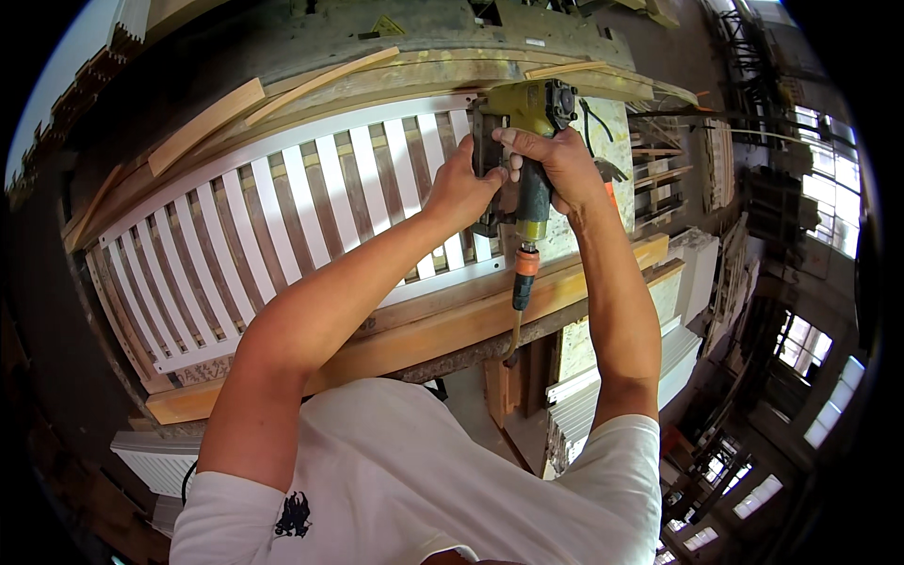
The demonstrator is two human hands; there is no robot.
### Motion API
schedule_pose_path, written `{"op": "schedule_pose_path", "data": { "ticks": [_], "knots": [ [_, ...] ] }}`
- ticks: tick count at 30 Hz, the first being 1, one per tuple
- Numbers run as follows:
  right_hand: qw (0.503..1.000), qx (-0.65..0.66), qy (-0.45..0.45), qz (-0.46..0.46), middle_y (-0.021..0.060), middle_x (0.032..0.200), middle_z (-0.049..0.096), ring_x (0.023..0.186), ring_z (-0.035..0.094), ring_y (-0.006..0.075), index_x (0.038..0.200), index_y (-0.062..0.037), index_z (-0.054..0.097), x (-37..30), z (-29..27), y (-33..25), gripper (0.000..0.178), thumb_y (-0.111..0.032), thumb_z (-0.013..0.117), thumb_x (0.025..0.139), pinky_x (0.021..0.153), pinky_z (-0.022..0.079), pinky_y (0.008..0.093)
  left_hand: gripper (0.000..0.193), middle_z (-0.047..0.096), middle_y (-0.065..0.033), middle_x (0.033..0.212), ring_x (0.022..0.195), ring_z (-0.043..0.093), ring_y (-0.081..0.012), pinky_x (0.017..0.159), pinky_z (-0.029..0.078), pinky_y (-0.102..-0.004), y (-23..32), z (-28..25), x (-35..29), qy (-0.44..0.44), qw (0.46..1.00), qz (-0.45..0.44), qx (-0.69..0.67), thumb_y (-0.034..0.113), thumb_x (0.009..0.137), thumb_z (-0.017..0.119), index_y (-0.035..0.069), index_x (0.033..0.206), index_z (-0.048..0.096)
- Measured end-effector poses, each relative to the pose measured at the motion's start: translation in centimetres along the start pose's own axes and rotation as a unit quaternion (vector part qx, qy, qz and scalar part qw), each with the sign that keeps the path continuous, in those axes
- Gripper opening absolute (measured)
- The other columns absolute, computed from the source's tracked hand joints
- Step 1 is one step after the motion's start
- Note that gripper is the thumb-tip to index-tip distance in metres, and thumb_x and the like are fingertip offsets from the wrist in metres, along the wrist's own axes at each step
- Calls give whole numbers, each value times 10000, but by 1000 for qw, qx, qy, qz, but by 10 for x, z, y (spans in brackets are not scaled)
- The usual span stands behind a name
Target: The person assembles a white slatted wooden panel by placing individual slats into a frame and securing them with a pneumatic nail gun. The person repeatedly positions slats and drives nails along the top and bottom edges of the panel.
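A yellow-green and black pneumatic nail gun lies on its side over the right end of a white slatted panel. My right hand is wrapped around its dark handle, the thumb pointing left toward the magazine. With thumb and fingers, my left hand grips the long dark magazine; some of its fingertips are hidden behind it. An orange and black air fitting joins the handle's lower end to a thin hose. Whether the gun's nose touches anything cannot be made out.
The panel lies in a wooden frame, with a thick front rail nearest me. Loose wood strips rest along the far edge. Tools with black and orange handles lie right of the gun. White slats are stacked below the bench.
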State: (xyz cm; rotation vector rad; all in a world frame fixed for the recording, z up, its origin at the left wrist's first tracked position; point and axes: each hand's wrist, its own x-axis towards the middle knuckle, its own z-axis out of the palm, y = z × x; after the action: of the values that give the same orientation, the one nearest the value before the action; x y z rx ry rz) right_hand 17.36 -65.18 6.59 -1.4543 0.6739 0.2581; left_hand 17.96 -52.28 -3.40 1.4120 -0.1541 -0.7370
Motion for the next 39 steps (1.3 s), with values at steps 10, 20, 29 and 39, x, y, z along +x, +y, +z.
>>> {"op": "schedule_pose_path", "data": {
  "ticks": [10, 20, 29, 39],
  "knots": [
    [996, -58, 51, 43, 86, 612, 596, 503, 557, 150, 949, 104, 647, 12, 13, 0, 230, -17, 628, 754, 501, 456, 266, 383, 700, -107, 847, 816, 674, -181, 769, 509, -315, -1, -10, 6, 22, 994, 0, 109, 147, 860, 658, -17, 1178, 522],
    [997, -65, 17, 34, 87, 598, 580, 497, 547, 153, 942, 117, 635, 18, 12, 3, 242, -5, 602, 736, 497, 449, 267, 383, 706, -134, 824, 789, 686, -218, 748, 512, -341, -19, -6, 9, 72, 982, 5, 173, 185, 855, 666, -33, 1147, 550],
    [997, -68, 18, 37, 91, 596, 579, 499, 546, 157, 931, 133, 632, 18, 17, 3, 248, 7, 601, 718, 502, 453, 272, 352, 705, -117, 810, 781, 686, -187, 738, 514, -323, -30, -5, 11, 80, 985, 6, 151, 155, 863, 657, -37, 1136, 545],
    [999, -22, 6, 33, 90, 594, 578, 463, 526, 148, 850, 76, 639, 16, 35, 8, 121, 19, 609, 748, 449, 433, 281, 320, 691, -93, 835, 783, 658, -146, 749, 503, -294, 6, -28, -14, 47, 997, 0, 66, 140, 869, 652, -29, 1118, 546]
  ]
}}
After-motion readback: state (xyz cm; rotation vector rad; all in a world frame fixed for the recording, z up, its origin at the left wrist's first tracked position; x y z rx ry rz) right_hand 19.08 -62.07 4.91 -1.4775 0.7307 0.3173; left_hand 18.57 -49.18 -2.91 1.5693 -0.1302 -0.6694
